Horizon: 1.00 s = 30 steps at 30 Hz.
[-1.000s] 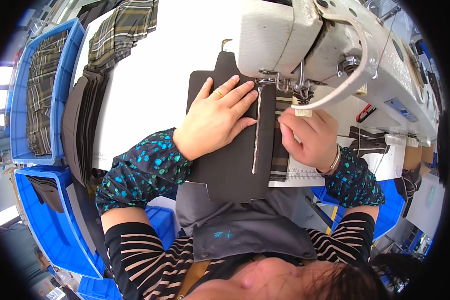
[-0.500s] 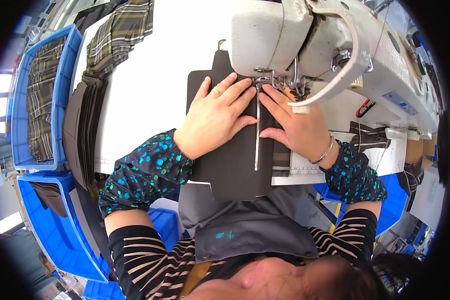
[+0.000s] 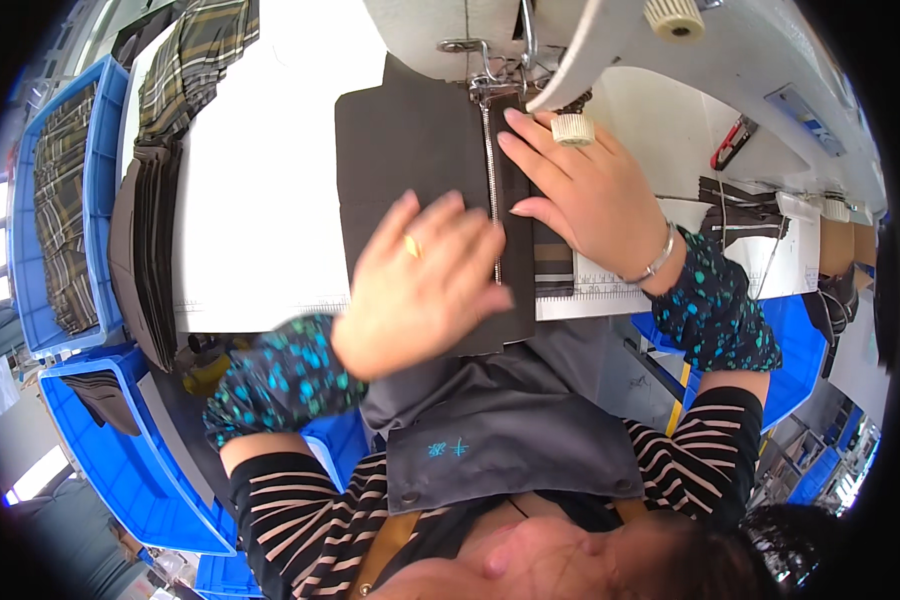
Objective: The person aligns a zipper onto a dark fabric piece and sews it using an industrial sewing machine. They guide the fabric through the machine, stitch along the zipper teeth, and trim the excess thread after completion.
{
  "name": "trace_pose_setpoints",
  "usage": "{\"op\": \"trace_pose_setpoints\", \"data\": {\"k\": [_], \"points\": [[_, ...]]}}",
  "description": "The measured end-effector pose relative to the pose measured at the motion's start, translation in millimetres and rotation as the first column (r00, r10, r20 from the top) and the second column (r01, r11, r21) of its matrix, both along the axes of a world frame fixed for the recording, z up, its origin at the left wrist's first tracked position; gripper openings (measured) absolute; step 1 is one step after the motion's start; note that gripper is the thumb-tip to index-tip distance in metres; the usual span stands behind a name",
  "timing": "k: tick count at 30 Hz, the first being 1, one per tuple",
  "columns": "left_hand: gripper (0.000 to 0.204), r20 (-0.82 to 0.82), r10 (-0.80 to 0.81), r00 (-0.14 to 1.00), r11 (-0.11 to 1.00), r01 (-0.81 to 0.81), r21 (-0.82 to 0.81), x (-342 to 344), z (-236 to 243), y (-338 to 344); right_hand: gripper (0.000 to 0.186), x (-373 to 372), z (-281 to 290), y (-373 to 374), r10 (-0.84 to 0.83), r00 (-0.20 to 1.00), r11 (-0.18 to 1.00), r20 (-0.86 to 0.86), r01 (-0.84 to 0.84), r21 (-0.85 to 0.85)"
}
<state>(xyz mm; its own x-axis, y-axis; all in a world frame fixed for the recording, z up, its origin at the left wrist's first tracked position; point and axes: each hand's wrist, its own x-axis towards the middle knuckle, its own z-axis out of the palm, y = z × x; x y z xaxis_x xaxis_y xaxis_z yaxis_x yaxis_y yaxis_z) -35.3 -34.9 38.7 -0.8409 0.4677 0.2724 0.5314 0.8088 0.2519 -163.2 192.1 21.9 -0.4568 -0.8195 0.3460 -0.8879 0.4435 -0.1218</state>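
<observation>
Hands [image 3: 425, 290] on zippered dark fabric [image 3: 410, 150]

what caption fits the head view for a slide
Both hands, left hand and right hand, press dark fabric with a metal zipper flat at a sewing machine.

dark fabric [image 3: 410, 150], flat (zipper [image 3: 491, 180] lengthwise)

I am holding my left hand [image 3: 425, 285] open, fingers spread; my right hand [image 3: 580, 195] is lying flat, fingers extended forward.
</observation>
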Motion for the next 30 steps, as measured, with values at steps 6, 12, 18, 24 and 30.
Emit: {"op": "trace_pose_setpoints", "data": {"k": [6, 12, 18, 24, 30], "points": [[0.046, -0.063, 0.081, 0.995, 0.997, -0.08, 0.015, 61, -20, 16, 0.04, 62, 13, 30, -0.057, 0.997, 0.993, 0.058, 0.062, -0.099], [0.031, 0.257, 0.114, 0.96, 0.859, -0.226, 0.46, 50, -4, 5, 0.031, 104, -4, 30, 0.073, 0.997, 0.962, 0.028, -0.063, -0.264], [0.021, 0.352, 0.081, 0.933, 0.728, -0.297, 0.618, 48, 1, 1, 0.029, 105, -12, 15, 0.111, 0.993, 0.966, -0.027, -0.115, -0.231], [0.02, 0.395, 0.094, 0.914, 0.671, -0.352, 0.653, 49, -1, 0, 0.029, 100, -6, 11, 0.135, 0.981, 0.969, -0.14, -0.16, -0.19], [0.02, 0.375, 0.092, 0.923, 0.67, -0.336, 0.662, 48, -3, 0, 0.032, 97, -6, 10, 0.179, 0.97, 0.967, -0.166, -0.205, -0.152]]}}
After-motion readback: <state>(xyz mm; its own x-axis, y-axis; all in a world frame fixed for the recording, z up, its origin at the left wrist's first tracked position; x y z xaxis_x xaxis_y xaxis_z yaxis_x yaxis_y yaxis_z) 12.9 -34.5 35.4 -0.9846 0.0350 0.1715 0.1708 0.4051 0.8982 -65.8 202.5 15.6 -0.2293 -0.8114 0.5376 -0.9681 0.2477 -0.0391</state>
